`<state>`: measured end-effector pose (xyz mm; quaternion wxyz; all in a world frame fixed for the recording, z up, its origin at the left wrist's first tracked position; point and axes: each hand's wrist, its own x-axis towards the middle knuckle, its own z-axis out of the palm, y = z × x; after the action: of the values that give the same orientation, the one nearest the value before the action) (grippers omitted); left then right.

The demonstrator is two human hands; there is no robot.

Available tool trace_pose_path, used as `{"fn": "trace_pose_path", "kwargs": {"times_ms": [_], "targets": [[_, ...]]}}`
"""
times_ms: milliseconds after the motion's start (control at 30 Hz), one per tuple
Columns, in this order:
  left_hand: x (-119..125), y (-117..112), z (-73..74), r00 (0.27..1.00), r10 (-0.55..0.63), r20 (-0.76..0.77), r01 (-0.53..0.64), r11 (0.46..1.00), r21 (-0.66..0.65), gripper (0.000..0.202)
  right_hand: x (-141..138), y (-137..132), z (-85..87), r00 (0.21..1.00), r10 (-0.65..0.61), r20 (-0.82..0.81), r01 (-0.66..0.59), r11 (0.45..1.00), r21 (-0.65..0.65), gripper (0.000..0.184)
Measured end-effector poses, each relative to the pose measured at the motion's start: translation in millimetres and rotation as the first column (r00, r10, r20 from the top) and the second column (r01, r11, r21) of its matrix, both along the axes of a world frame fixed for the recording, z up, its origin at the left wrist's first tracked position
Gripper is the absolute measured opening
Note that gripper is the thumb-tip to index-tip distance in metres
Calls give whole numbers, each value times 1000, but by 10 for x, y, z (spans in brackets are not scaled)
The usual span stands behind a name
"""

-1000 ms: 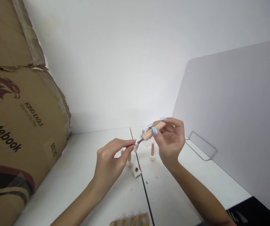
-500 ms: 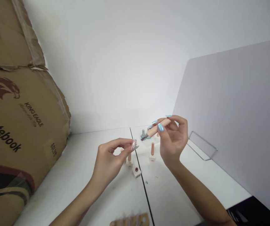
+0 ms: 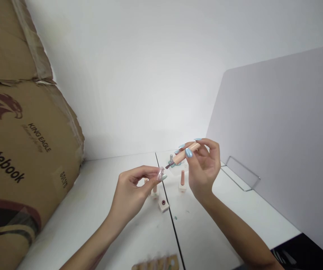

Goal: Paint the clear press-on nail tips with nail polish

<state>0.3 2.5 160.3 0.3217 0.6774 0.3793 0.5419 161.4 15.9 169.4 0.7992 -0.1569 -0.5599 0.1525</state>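
Between thumb and fingertips, my left hand (image 3: 135,187) pinches a small clear piece, seemingly a false nail (image 3: 160,172). My right hand (image 3: 203,168) grips the peach cap of a nail polish brush (image 3: 182,155). Its dark, wet-looking bristles point left and stop just short of the clear piece. Below my hands stands an uncapped nail polish bottle (image 3: 163,205) with a dark rim. A capped bottle (image 3: 182,182) with a pink top is to its right. More capped bottles (image 3: 155,192) stand partly hidden behind my left hand.
A white table (image 3: 99,210) with a dark seam (image 3: 174,228) spans the view. Large cardboard boxes (image 3: 37,150) line the left side. At right are a grey panel (image 3: 285,131) and a wire stand (image 3: 244,174). A tan holder (image 3: 156,263) lies at the front edge.
My right hand has moved left and slightly down, bringing the brush tip close to the clear piece. My left hand has barely shifted and keeps its pinch.
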Motion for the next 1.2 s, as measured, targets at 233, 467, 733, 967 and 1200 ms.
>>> {"fn": "trace_pose_path", "kwargs": {"times_ms": [233,467,733,967,1200], "targets": [[11,-19,31,1000,-4,-26,3,1000,-17,6,-10,-19,-20,992,82,97,-86,996,35,26],[-8,4,-19,1000,-7,-27,7,1000,13,10,10,15,-1,999,-37,-22,36,998,-42,22],[23,2,33,1000,-14,-28,14,1000,-19,7,-2,-5,-28,988,33,151,-52,991,126,28],[-12,5,-13,1000,-4,-24,4,1000,-10,9,13,31,-6,996,-85,-9,86,996,14,22],[33,-7,50,1000,-20,-22,19,999,-34,7,3,11,-32,985,53,163,-86,975,203,33]]}}
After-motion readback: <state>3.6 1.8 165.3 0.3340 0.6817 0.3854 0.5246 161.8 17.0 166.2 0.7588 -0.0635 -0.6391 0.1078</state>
